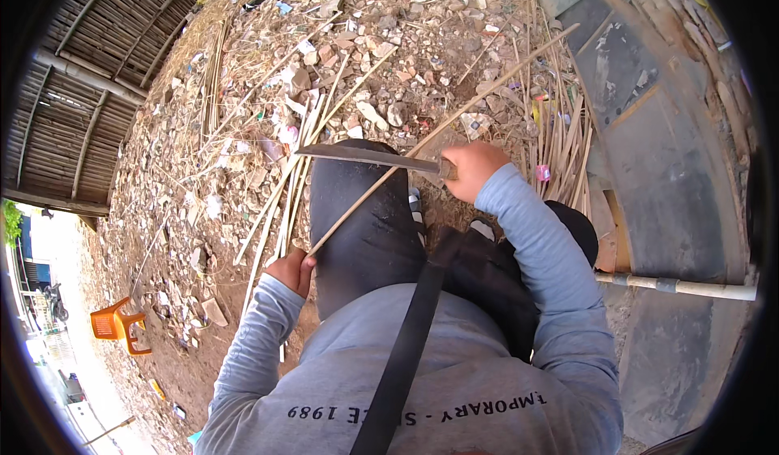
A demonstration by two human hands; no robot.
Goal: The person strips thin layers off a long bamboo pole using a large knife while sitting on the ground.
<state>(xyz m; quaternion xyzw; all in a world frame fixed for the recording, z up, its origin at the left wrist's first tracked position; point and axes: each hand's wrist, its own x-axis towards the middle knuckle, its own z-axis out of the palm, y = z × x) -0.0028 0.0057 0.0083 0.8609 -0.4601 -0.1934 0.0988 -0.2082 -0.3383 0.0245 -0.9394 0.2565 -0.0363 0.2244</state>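
Observation:
My left hand (293, 272) is closed round the near end of a long, thin bamboo strip (487, 91). From there the strip slants over my left thigh and away to the far right. In my right hand (475, 171) is the handle of a machete (357, 155), its long blade pointing left above my knee. The blade crosses the strip and appears to touch it; which lies on top is hard to make out. My fingers hide most of the handle.
Several cut bamboo strips (290, 181) lie left of my leg, with another bundle (572, 150) at the right. Rubble and litter (357, 65) cover the ground. Grey sheets (665, 171) and a pale pole (690, 287) are at right. An orange plastic chair (120, 325) stands left, below a bamboo-slat wall (89, 81).

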